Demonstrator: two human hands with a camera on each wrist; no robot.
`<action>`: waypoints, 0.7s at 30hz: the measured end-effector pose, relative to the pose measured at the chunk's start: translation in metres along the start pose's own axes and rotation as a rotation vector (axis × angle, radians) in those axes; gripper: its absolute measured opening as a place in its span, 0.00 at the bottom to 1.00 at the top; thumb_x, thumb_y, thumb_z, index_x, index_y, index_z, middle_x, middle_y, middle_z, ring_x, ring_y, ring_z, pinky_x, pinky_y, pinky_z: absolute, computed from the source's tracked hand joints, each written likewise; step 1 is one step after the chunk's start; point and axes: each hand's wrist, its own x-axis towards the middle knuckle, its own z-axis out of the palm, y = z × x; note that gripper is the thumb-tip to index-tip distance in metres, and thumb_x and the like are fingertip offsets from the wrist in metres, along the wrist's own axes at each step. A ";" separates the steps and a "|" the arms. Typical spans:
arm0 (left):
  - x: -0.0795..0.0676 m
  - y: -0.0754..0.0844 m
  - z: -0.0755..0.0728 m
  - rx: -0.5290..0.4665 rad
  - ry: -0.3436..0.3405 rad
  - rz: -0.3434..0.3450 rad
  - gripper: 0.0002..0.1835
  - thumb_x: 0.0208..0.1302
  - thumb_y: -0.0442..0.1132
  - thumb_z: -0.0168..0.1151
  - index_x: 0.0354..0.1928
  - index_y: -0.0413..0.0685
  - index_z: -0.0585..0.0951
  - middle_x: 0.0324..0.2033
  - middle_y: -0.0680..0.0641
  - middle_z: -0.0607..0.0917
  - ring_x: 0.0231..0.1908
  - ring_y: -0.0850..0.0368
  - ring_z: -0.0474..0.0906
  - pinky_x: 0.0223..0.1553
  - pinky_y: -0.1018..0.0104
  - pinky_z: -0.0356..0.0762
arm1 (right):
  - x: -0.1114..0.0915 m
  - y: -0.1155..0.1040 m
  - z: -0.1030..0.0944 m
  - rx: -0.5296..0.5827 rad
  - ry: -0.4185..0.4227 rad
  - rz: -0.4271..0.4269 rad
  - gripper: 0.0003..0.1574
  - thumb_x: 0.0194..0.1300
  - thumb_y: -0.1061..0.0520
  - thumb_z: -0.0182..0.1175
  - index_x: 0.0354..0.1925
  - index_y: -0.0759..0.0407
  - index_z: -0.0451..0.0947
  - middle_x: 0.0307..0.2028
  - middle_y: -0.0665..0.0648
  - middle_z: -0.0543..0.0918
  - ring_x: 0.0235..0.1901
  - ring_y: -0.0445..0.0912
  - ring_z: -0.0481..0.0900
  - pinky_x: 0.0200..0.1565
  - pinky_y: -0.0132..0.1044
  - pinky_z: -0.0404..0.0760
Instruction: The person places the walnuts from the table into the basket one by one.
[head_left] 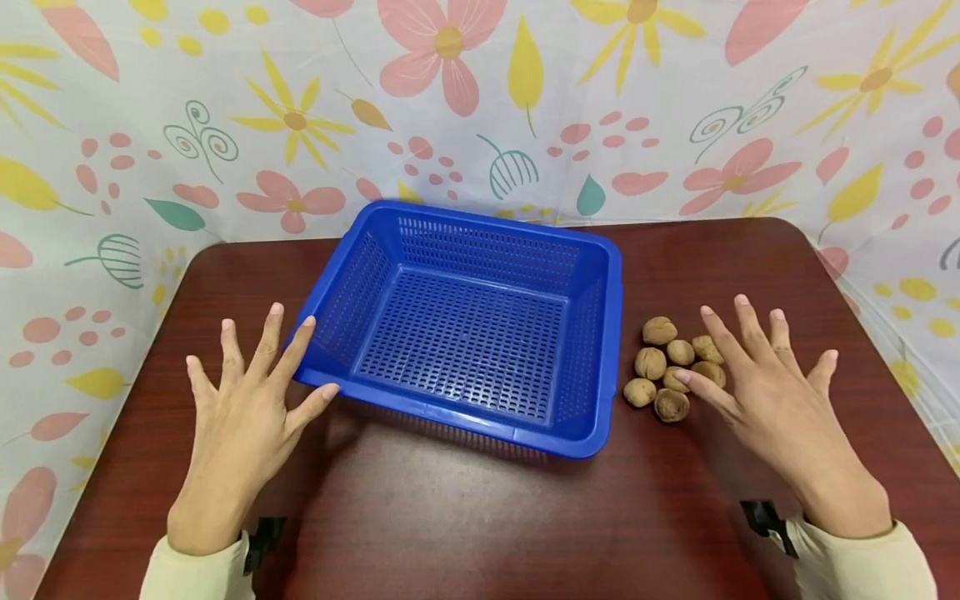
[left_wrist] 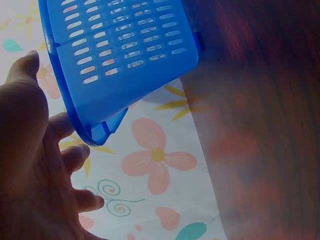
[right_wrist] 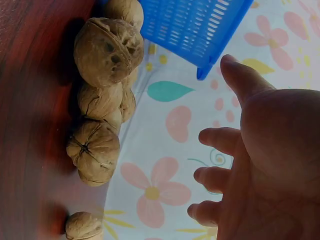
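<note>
Left hand: left hand held above the counter with fingers spread and straight, holding nothing; fingertips just beside the near-left corner of the basket. In the left wrist view the palm faces that corner and no contact can be made out.
Right hand: right hand also spread and empty, held over the right side of the walnuts; thumb tip close to the nearest nut, touching or not cannot be told.
Risk 1: walnuts are round and lie loose, so a sideways brush from the spread fingers would likely send one rolling toward the counter's right edge.
Risk 2: the pile is tight, so a grab at one nut may drag or knock its neighbours.
Risk 3: the basket looks light and sits askew; a bump from the left fingers could slide or turn it.
Walnuts, look: about seven in view, tan-brown, wrinkled shells with a visible seam, whole and uncracked as far as shown; the right wrist view shows them pressed against each other.
Walnuts, place: clustered on the counter just right of the basket, apart from its wall.
Basket, look: blue plastic, rectangular, slotted walls and floor, nothing inside.
Basket, place: middle of the dark red-brown counter, between the two hands.
Surround: flowered cloth behind and at both sides.
</note>
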 end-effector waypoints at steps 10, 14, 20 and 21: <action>0.001 -0.004 0.002 -0.060 -0.008 -0.010 0.44 0.75 0.69 0.51 0.85 0.67 0.51 0.85 0.48 0.44 0.80 0.23 0.36 0.68 0.12 0.33 | -0.003 0.013 0.001 0.059 -0.002 0.041 0.51 0.79 0.34 0.52 0.85 0.51 0.45 0.84 0.69 0.39 0.80 0.75 0.35 0.62 0.89 0.27; 0.003 -0.007 0.002 -0.100 -0.010 -0.006 0.43 0.75 0.68 0.52 0.85 0.68 0.50 0.85 0.47 0.45 0.81 0.24 0.36 0.69 0.14 0.34 | -0.006 0.025 0.002 0.120 0.004 0.062 0.50 0.80 0.36 0.52 0.85 0.53 0.44 0.83 0.69 0.39 0.80 0.75 0.35 0.66 0.86 0.29; 0.005 -0.012 0.005 -0.251 -0.015 0.025 0.42 0.76 0.63 0.55 0.85 0.68 0.52 0.85 0.47 0.47 0.82 0.29 0.38 0.73 0.19 0.38 | -0.009 0.049 0.007 0.239 0.056 0.057 0.47 0.80 0.45 0.58 0.84 0.59 0.49 0.82 0.73 0.46 0.78 0.77 0.45 0.69 0.80 0.46; 0.005 -0.013 0.006 -0.275 -0.017 0.033 0.42 0.76 0.63 0.56 0.85 0.67 0.52 0.85 0.46 0.48 0.82 0.29 0.39 0.73 0.19 0.39 | -0.009 0.054 0.008 0.255 0.070 0.055 0.47 0.79 0.47 0.59 0.83 0.60 0.51 0.82 0.74 0.48 0.78 0.77 0.48 0.69 0.79 0.48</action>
